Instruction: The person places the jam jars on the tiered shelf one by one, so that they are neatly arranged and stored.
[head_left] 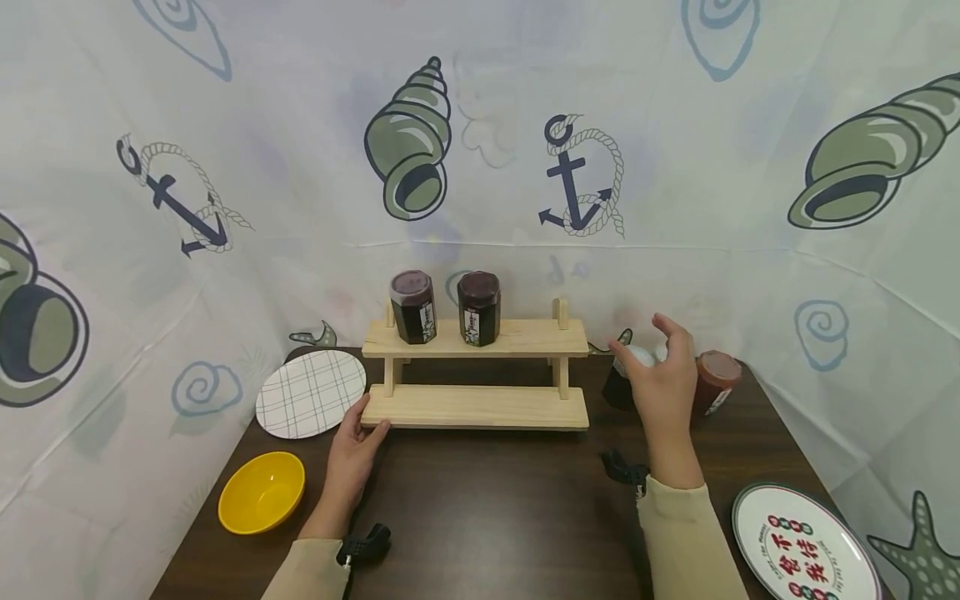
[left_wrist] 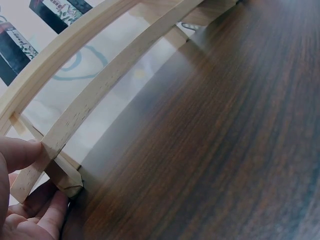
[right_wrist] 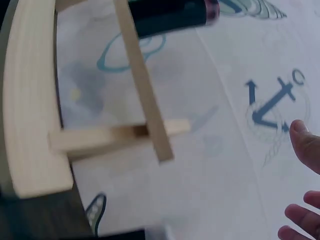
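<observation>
A two-tier rack of pale wood (head_left: 475, 408) stands on the dark brown wood-grain table (head_left: 487, 521). At its 8 o'clock, the person's left hand (head_left: 352, 460) pinches the end of the lower board, thumb against the wood and fingers curled underneath.

At the rack's 3 o'clock, the right hand (head_left: 666, 404) is raised with thumb and fingers spread well apart, holding nothing; it hovers over a dark jar with a whitish lid (head_left: 617, 388), partly hidden behind the thumb. Just beyond that hand, toward 3 o'clock, is a reddish-brown jar with a pale label (head_left: 718, 377).

Two dark faceted jars with purplish-brown lids stand upright and apart on the upper board, one (head_left: 413, 308) toward 11 o'clock, the other (head_left: 480, 310) at 12.

A white round plate with a thin grid pattern (head_left: 311, 396) lies at 9 o'clock, a glossy yellow bowl (head_left: 262, 496) at 8, and a white plate with red characters (head_left: 804, 546) at 4
</observation>
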